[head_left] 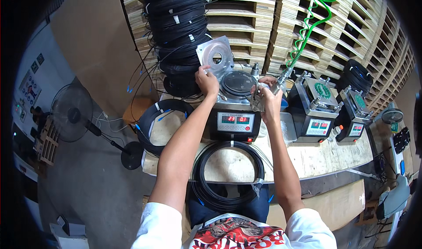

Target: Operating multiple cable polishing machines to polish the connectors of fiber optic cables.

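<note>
Fingers of the left hand [206, 81] pinch the edge of the square metal lid [215, 56], tilted open above the nearest machine [235, 110]. The right hand [269, 97] is clamped on an air gun [277, 85] with one green coiled hose [314, 20]. Three machines line the bench [307, 159]; two cable coils [228, 174] lie flat on it.

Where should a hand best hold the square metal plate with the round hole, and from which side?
Hold the square metal plate by its lower left edge, coming from below, much as the left hand does now. It stands tilted up behind the machine, so that edge is nearest, while stacked cable coils probably crowd its far left side.
</note>
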Available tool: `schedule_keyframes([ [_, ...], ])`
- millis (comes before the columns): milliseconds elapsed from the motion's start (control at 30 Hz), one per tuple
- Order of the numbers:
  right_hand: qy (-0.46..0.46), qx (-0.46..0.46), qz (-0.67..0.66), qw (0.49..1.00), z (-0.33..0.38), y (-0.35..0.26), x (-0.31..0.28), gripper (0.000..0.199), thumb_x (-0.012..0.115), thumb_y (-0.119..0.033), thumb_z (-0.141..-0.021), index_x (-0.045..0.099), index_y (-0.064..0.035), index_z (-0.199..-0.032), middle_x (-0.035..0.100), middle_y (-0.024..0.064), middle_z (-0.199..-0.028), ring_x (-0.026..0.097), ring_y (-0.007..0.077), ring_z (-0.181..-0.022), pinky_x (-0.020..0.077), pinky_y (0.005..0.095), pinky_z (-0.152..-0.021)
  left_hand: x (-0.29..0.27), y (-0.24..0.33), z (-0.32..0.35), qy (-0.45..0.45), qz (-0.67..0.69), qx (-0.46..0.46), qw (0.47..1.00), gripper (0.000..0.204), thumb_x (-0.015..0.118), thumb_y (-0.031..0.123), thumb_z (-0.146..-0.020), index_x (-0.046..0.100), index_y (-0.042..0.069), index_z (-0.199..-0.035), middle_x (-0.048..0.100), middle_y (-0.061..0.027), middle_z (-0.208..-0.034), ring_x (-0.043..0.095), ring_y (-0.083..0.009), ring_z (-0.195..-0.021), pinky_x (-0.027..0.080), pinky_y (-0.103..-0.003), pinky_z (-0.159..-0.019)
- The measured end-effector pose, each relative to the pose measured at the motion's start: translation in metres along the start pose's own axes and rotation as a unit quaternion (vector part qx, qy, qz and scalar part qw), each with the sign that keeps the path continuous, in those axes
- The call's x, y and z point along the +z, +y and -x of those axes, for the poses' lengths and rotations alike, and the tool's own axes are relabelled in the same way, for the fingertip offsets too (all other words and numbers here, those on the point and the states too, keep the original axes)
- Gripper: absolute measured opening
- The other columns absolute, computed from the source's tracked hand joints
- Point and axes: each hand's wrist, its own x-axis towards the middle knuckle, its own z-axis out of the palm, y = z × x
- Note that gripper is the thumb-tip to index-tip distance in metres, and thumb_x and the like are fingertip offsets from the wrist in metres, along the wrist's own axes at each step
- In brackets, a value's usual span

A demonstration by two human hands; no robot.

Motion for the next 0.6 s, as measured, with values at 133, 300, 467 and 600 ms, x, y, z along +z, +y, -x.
schedule_keyframes([
  [133, 0.016, -0.015, -0.016, 1.0, 0.0, -0.002, 0.001, 0.024, 0.05, -0.001, -0.084, 0.053, 0.0005, -0.108, 0.066, 0.0146, -0.089, 0.067, 0.0185, -0.076, 0.0554, 0.03, -0.069, -0.002, 0.0, -0.002, -0.018, -0.008, 0.004, 1.0, 0.022, 0.057, -0.001, -0.084, 0.064, 0.009, -0.103, 0.061, -0.02, -0.106, 0.058, -0.0387, -0.106, 0.045, -0.046, -0.094],
  [300, 0.033, -0.009, -0.013, 0.999, 0.0, -0.012, -0.011, 0.026, 0.049, -0.001, -0.084, 0.053, 0.0007, -0.11, 0.068, 0.0153, -0.09, 0.068, 0.0197, -0.078, 0.0579, 0.0331, -0.073, -0.017, 0.001, -0.011, -0.093, -0.041, 0.037, 0.994, 0.022, 0.065, 0.009, -0.082, 0.064, 0.009, -0.105, 0.058, -0.0204, -0.113, 0.05, -0.0375, -0.12, 0.04, -0.045, -0.101],
  [467, 0.051, -0.029, 0.01, 0.998, -0.008, -0.021, -0.036, 0.025, 0.05, -0.002, -0.085, 0.053, 0.0004, -0.11, 0.066, 0.0138, -0.092, 0.068, 0.02, -0.08, 0.0576, 0.0333, -0.072, -0.045, 0.072, -0.002, -0.229, -0.124, 0.396, 0.881, 0.036, 0.074, 0.016, -0.078, 0.065, 0.01, -0.112, 0.047, -0.0193, -0.138, 0.04, -0.0397, -0.134, 0.031, -0.053, -0.112],
  [600, 0.057, -0.033, -0.003, 0.998, -0.007, -0.017, -0.036, 0.022, 0.05, 0.0, -0.085, 0.055, 0.0017, -0.107, 0.066, 0.0127, -0.091, 0.069, 0.0183, -0.077, 0.056, 0.0302, -0.07, -0.034, 0.089, 0.006, -0.399, -0.221, 0.509, 0.73, 0.046, 0.079, 0.023, -0.075, 0.065, 0.013, -0.117, 0.044, -0.0143, -0.145, 0.034, -0.036, -0.142, 0.027, -0.056, -0.118],
])
